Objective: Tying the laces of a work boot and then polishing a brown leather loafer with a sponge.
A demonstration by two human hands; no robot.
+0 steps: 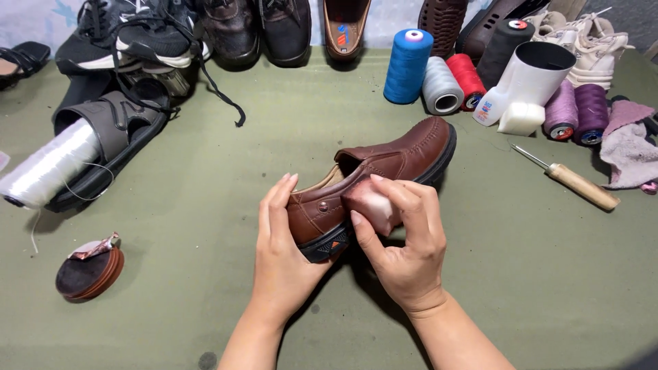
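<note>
A: Green mat (205, 205), item 1?
B: R hand (404, 247) pinching pale sponge (373, 205) vs brown shoe (370, 181) side; L hand (281, 247) cupping heel, mid-mat.
A: Tip?
B: I'd keep heel braced, light even strokes. Thread spools (439, 68), awl (576, 181) beyond.

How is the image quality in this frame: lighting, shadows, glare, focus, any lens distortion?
Head view: soft, even light; the brown shoe and both hands are sharp. A dark shadow falls on the green table between the left hand and right hand. Mild sheen shows on the shoe's toe and on the white thread spool. Corners darken slightly, and the table's far edge bows, suggesting a wide lens.
</note>
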